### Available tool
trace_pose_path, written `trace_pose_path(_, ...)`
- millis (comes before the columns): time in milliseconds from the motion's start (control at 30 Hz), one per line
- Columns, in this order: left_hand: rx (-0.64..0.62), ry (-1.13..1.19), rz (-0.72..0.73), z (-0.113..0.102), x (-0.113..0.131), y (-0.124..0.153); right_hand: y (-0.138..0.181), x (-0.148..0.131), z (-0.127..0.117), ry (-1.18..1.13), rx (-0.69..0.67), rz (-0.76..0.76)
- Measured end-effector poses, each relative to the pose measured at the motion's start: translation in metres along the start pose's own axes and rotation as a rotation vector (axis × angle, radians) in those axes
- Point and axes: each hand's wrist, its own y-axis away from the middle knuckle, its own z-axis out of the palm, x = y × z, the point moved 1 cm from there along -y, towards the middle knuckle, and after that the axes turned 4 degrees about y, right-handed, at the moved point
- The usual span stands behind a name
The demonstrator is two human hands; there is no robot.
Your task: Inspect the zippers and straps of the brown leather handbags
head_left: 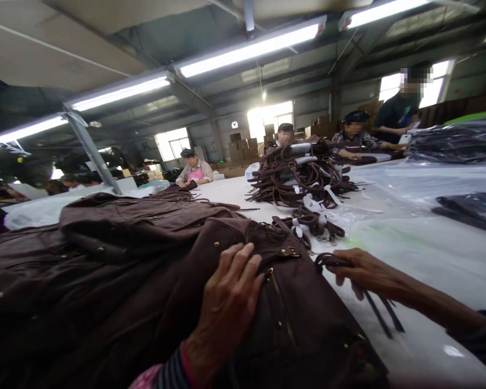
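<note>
My left hand [227, 294] lies flat with fingers spread on the topmost brown bag [291, 308] of a pile, beside its zip and brass studs. My right hand [364, 273] is to the right of that bag on the white table [429, 254], fingers curled around a dark brown strap [378, 310] whose looped end shows by the fingertips and whose tails trail toward me.
The heap of brown bags [105, 254] fills the left. A big bundle of brown straps [303, 178] and a smaller one [316, 224] lie ahead. Dark items in clear plastic [457, 143] sit far right. Several people [354, 138] work along the table's far side.
</note>
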Motion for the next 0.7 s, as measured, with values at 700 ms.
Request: trace_pose_path(700,0.386,-0.372,0.367,0.009,0.073,0.035,-0.022,0.035,0.036,-0.023,0.433,0.001)
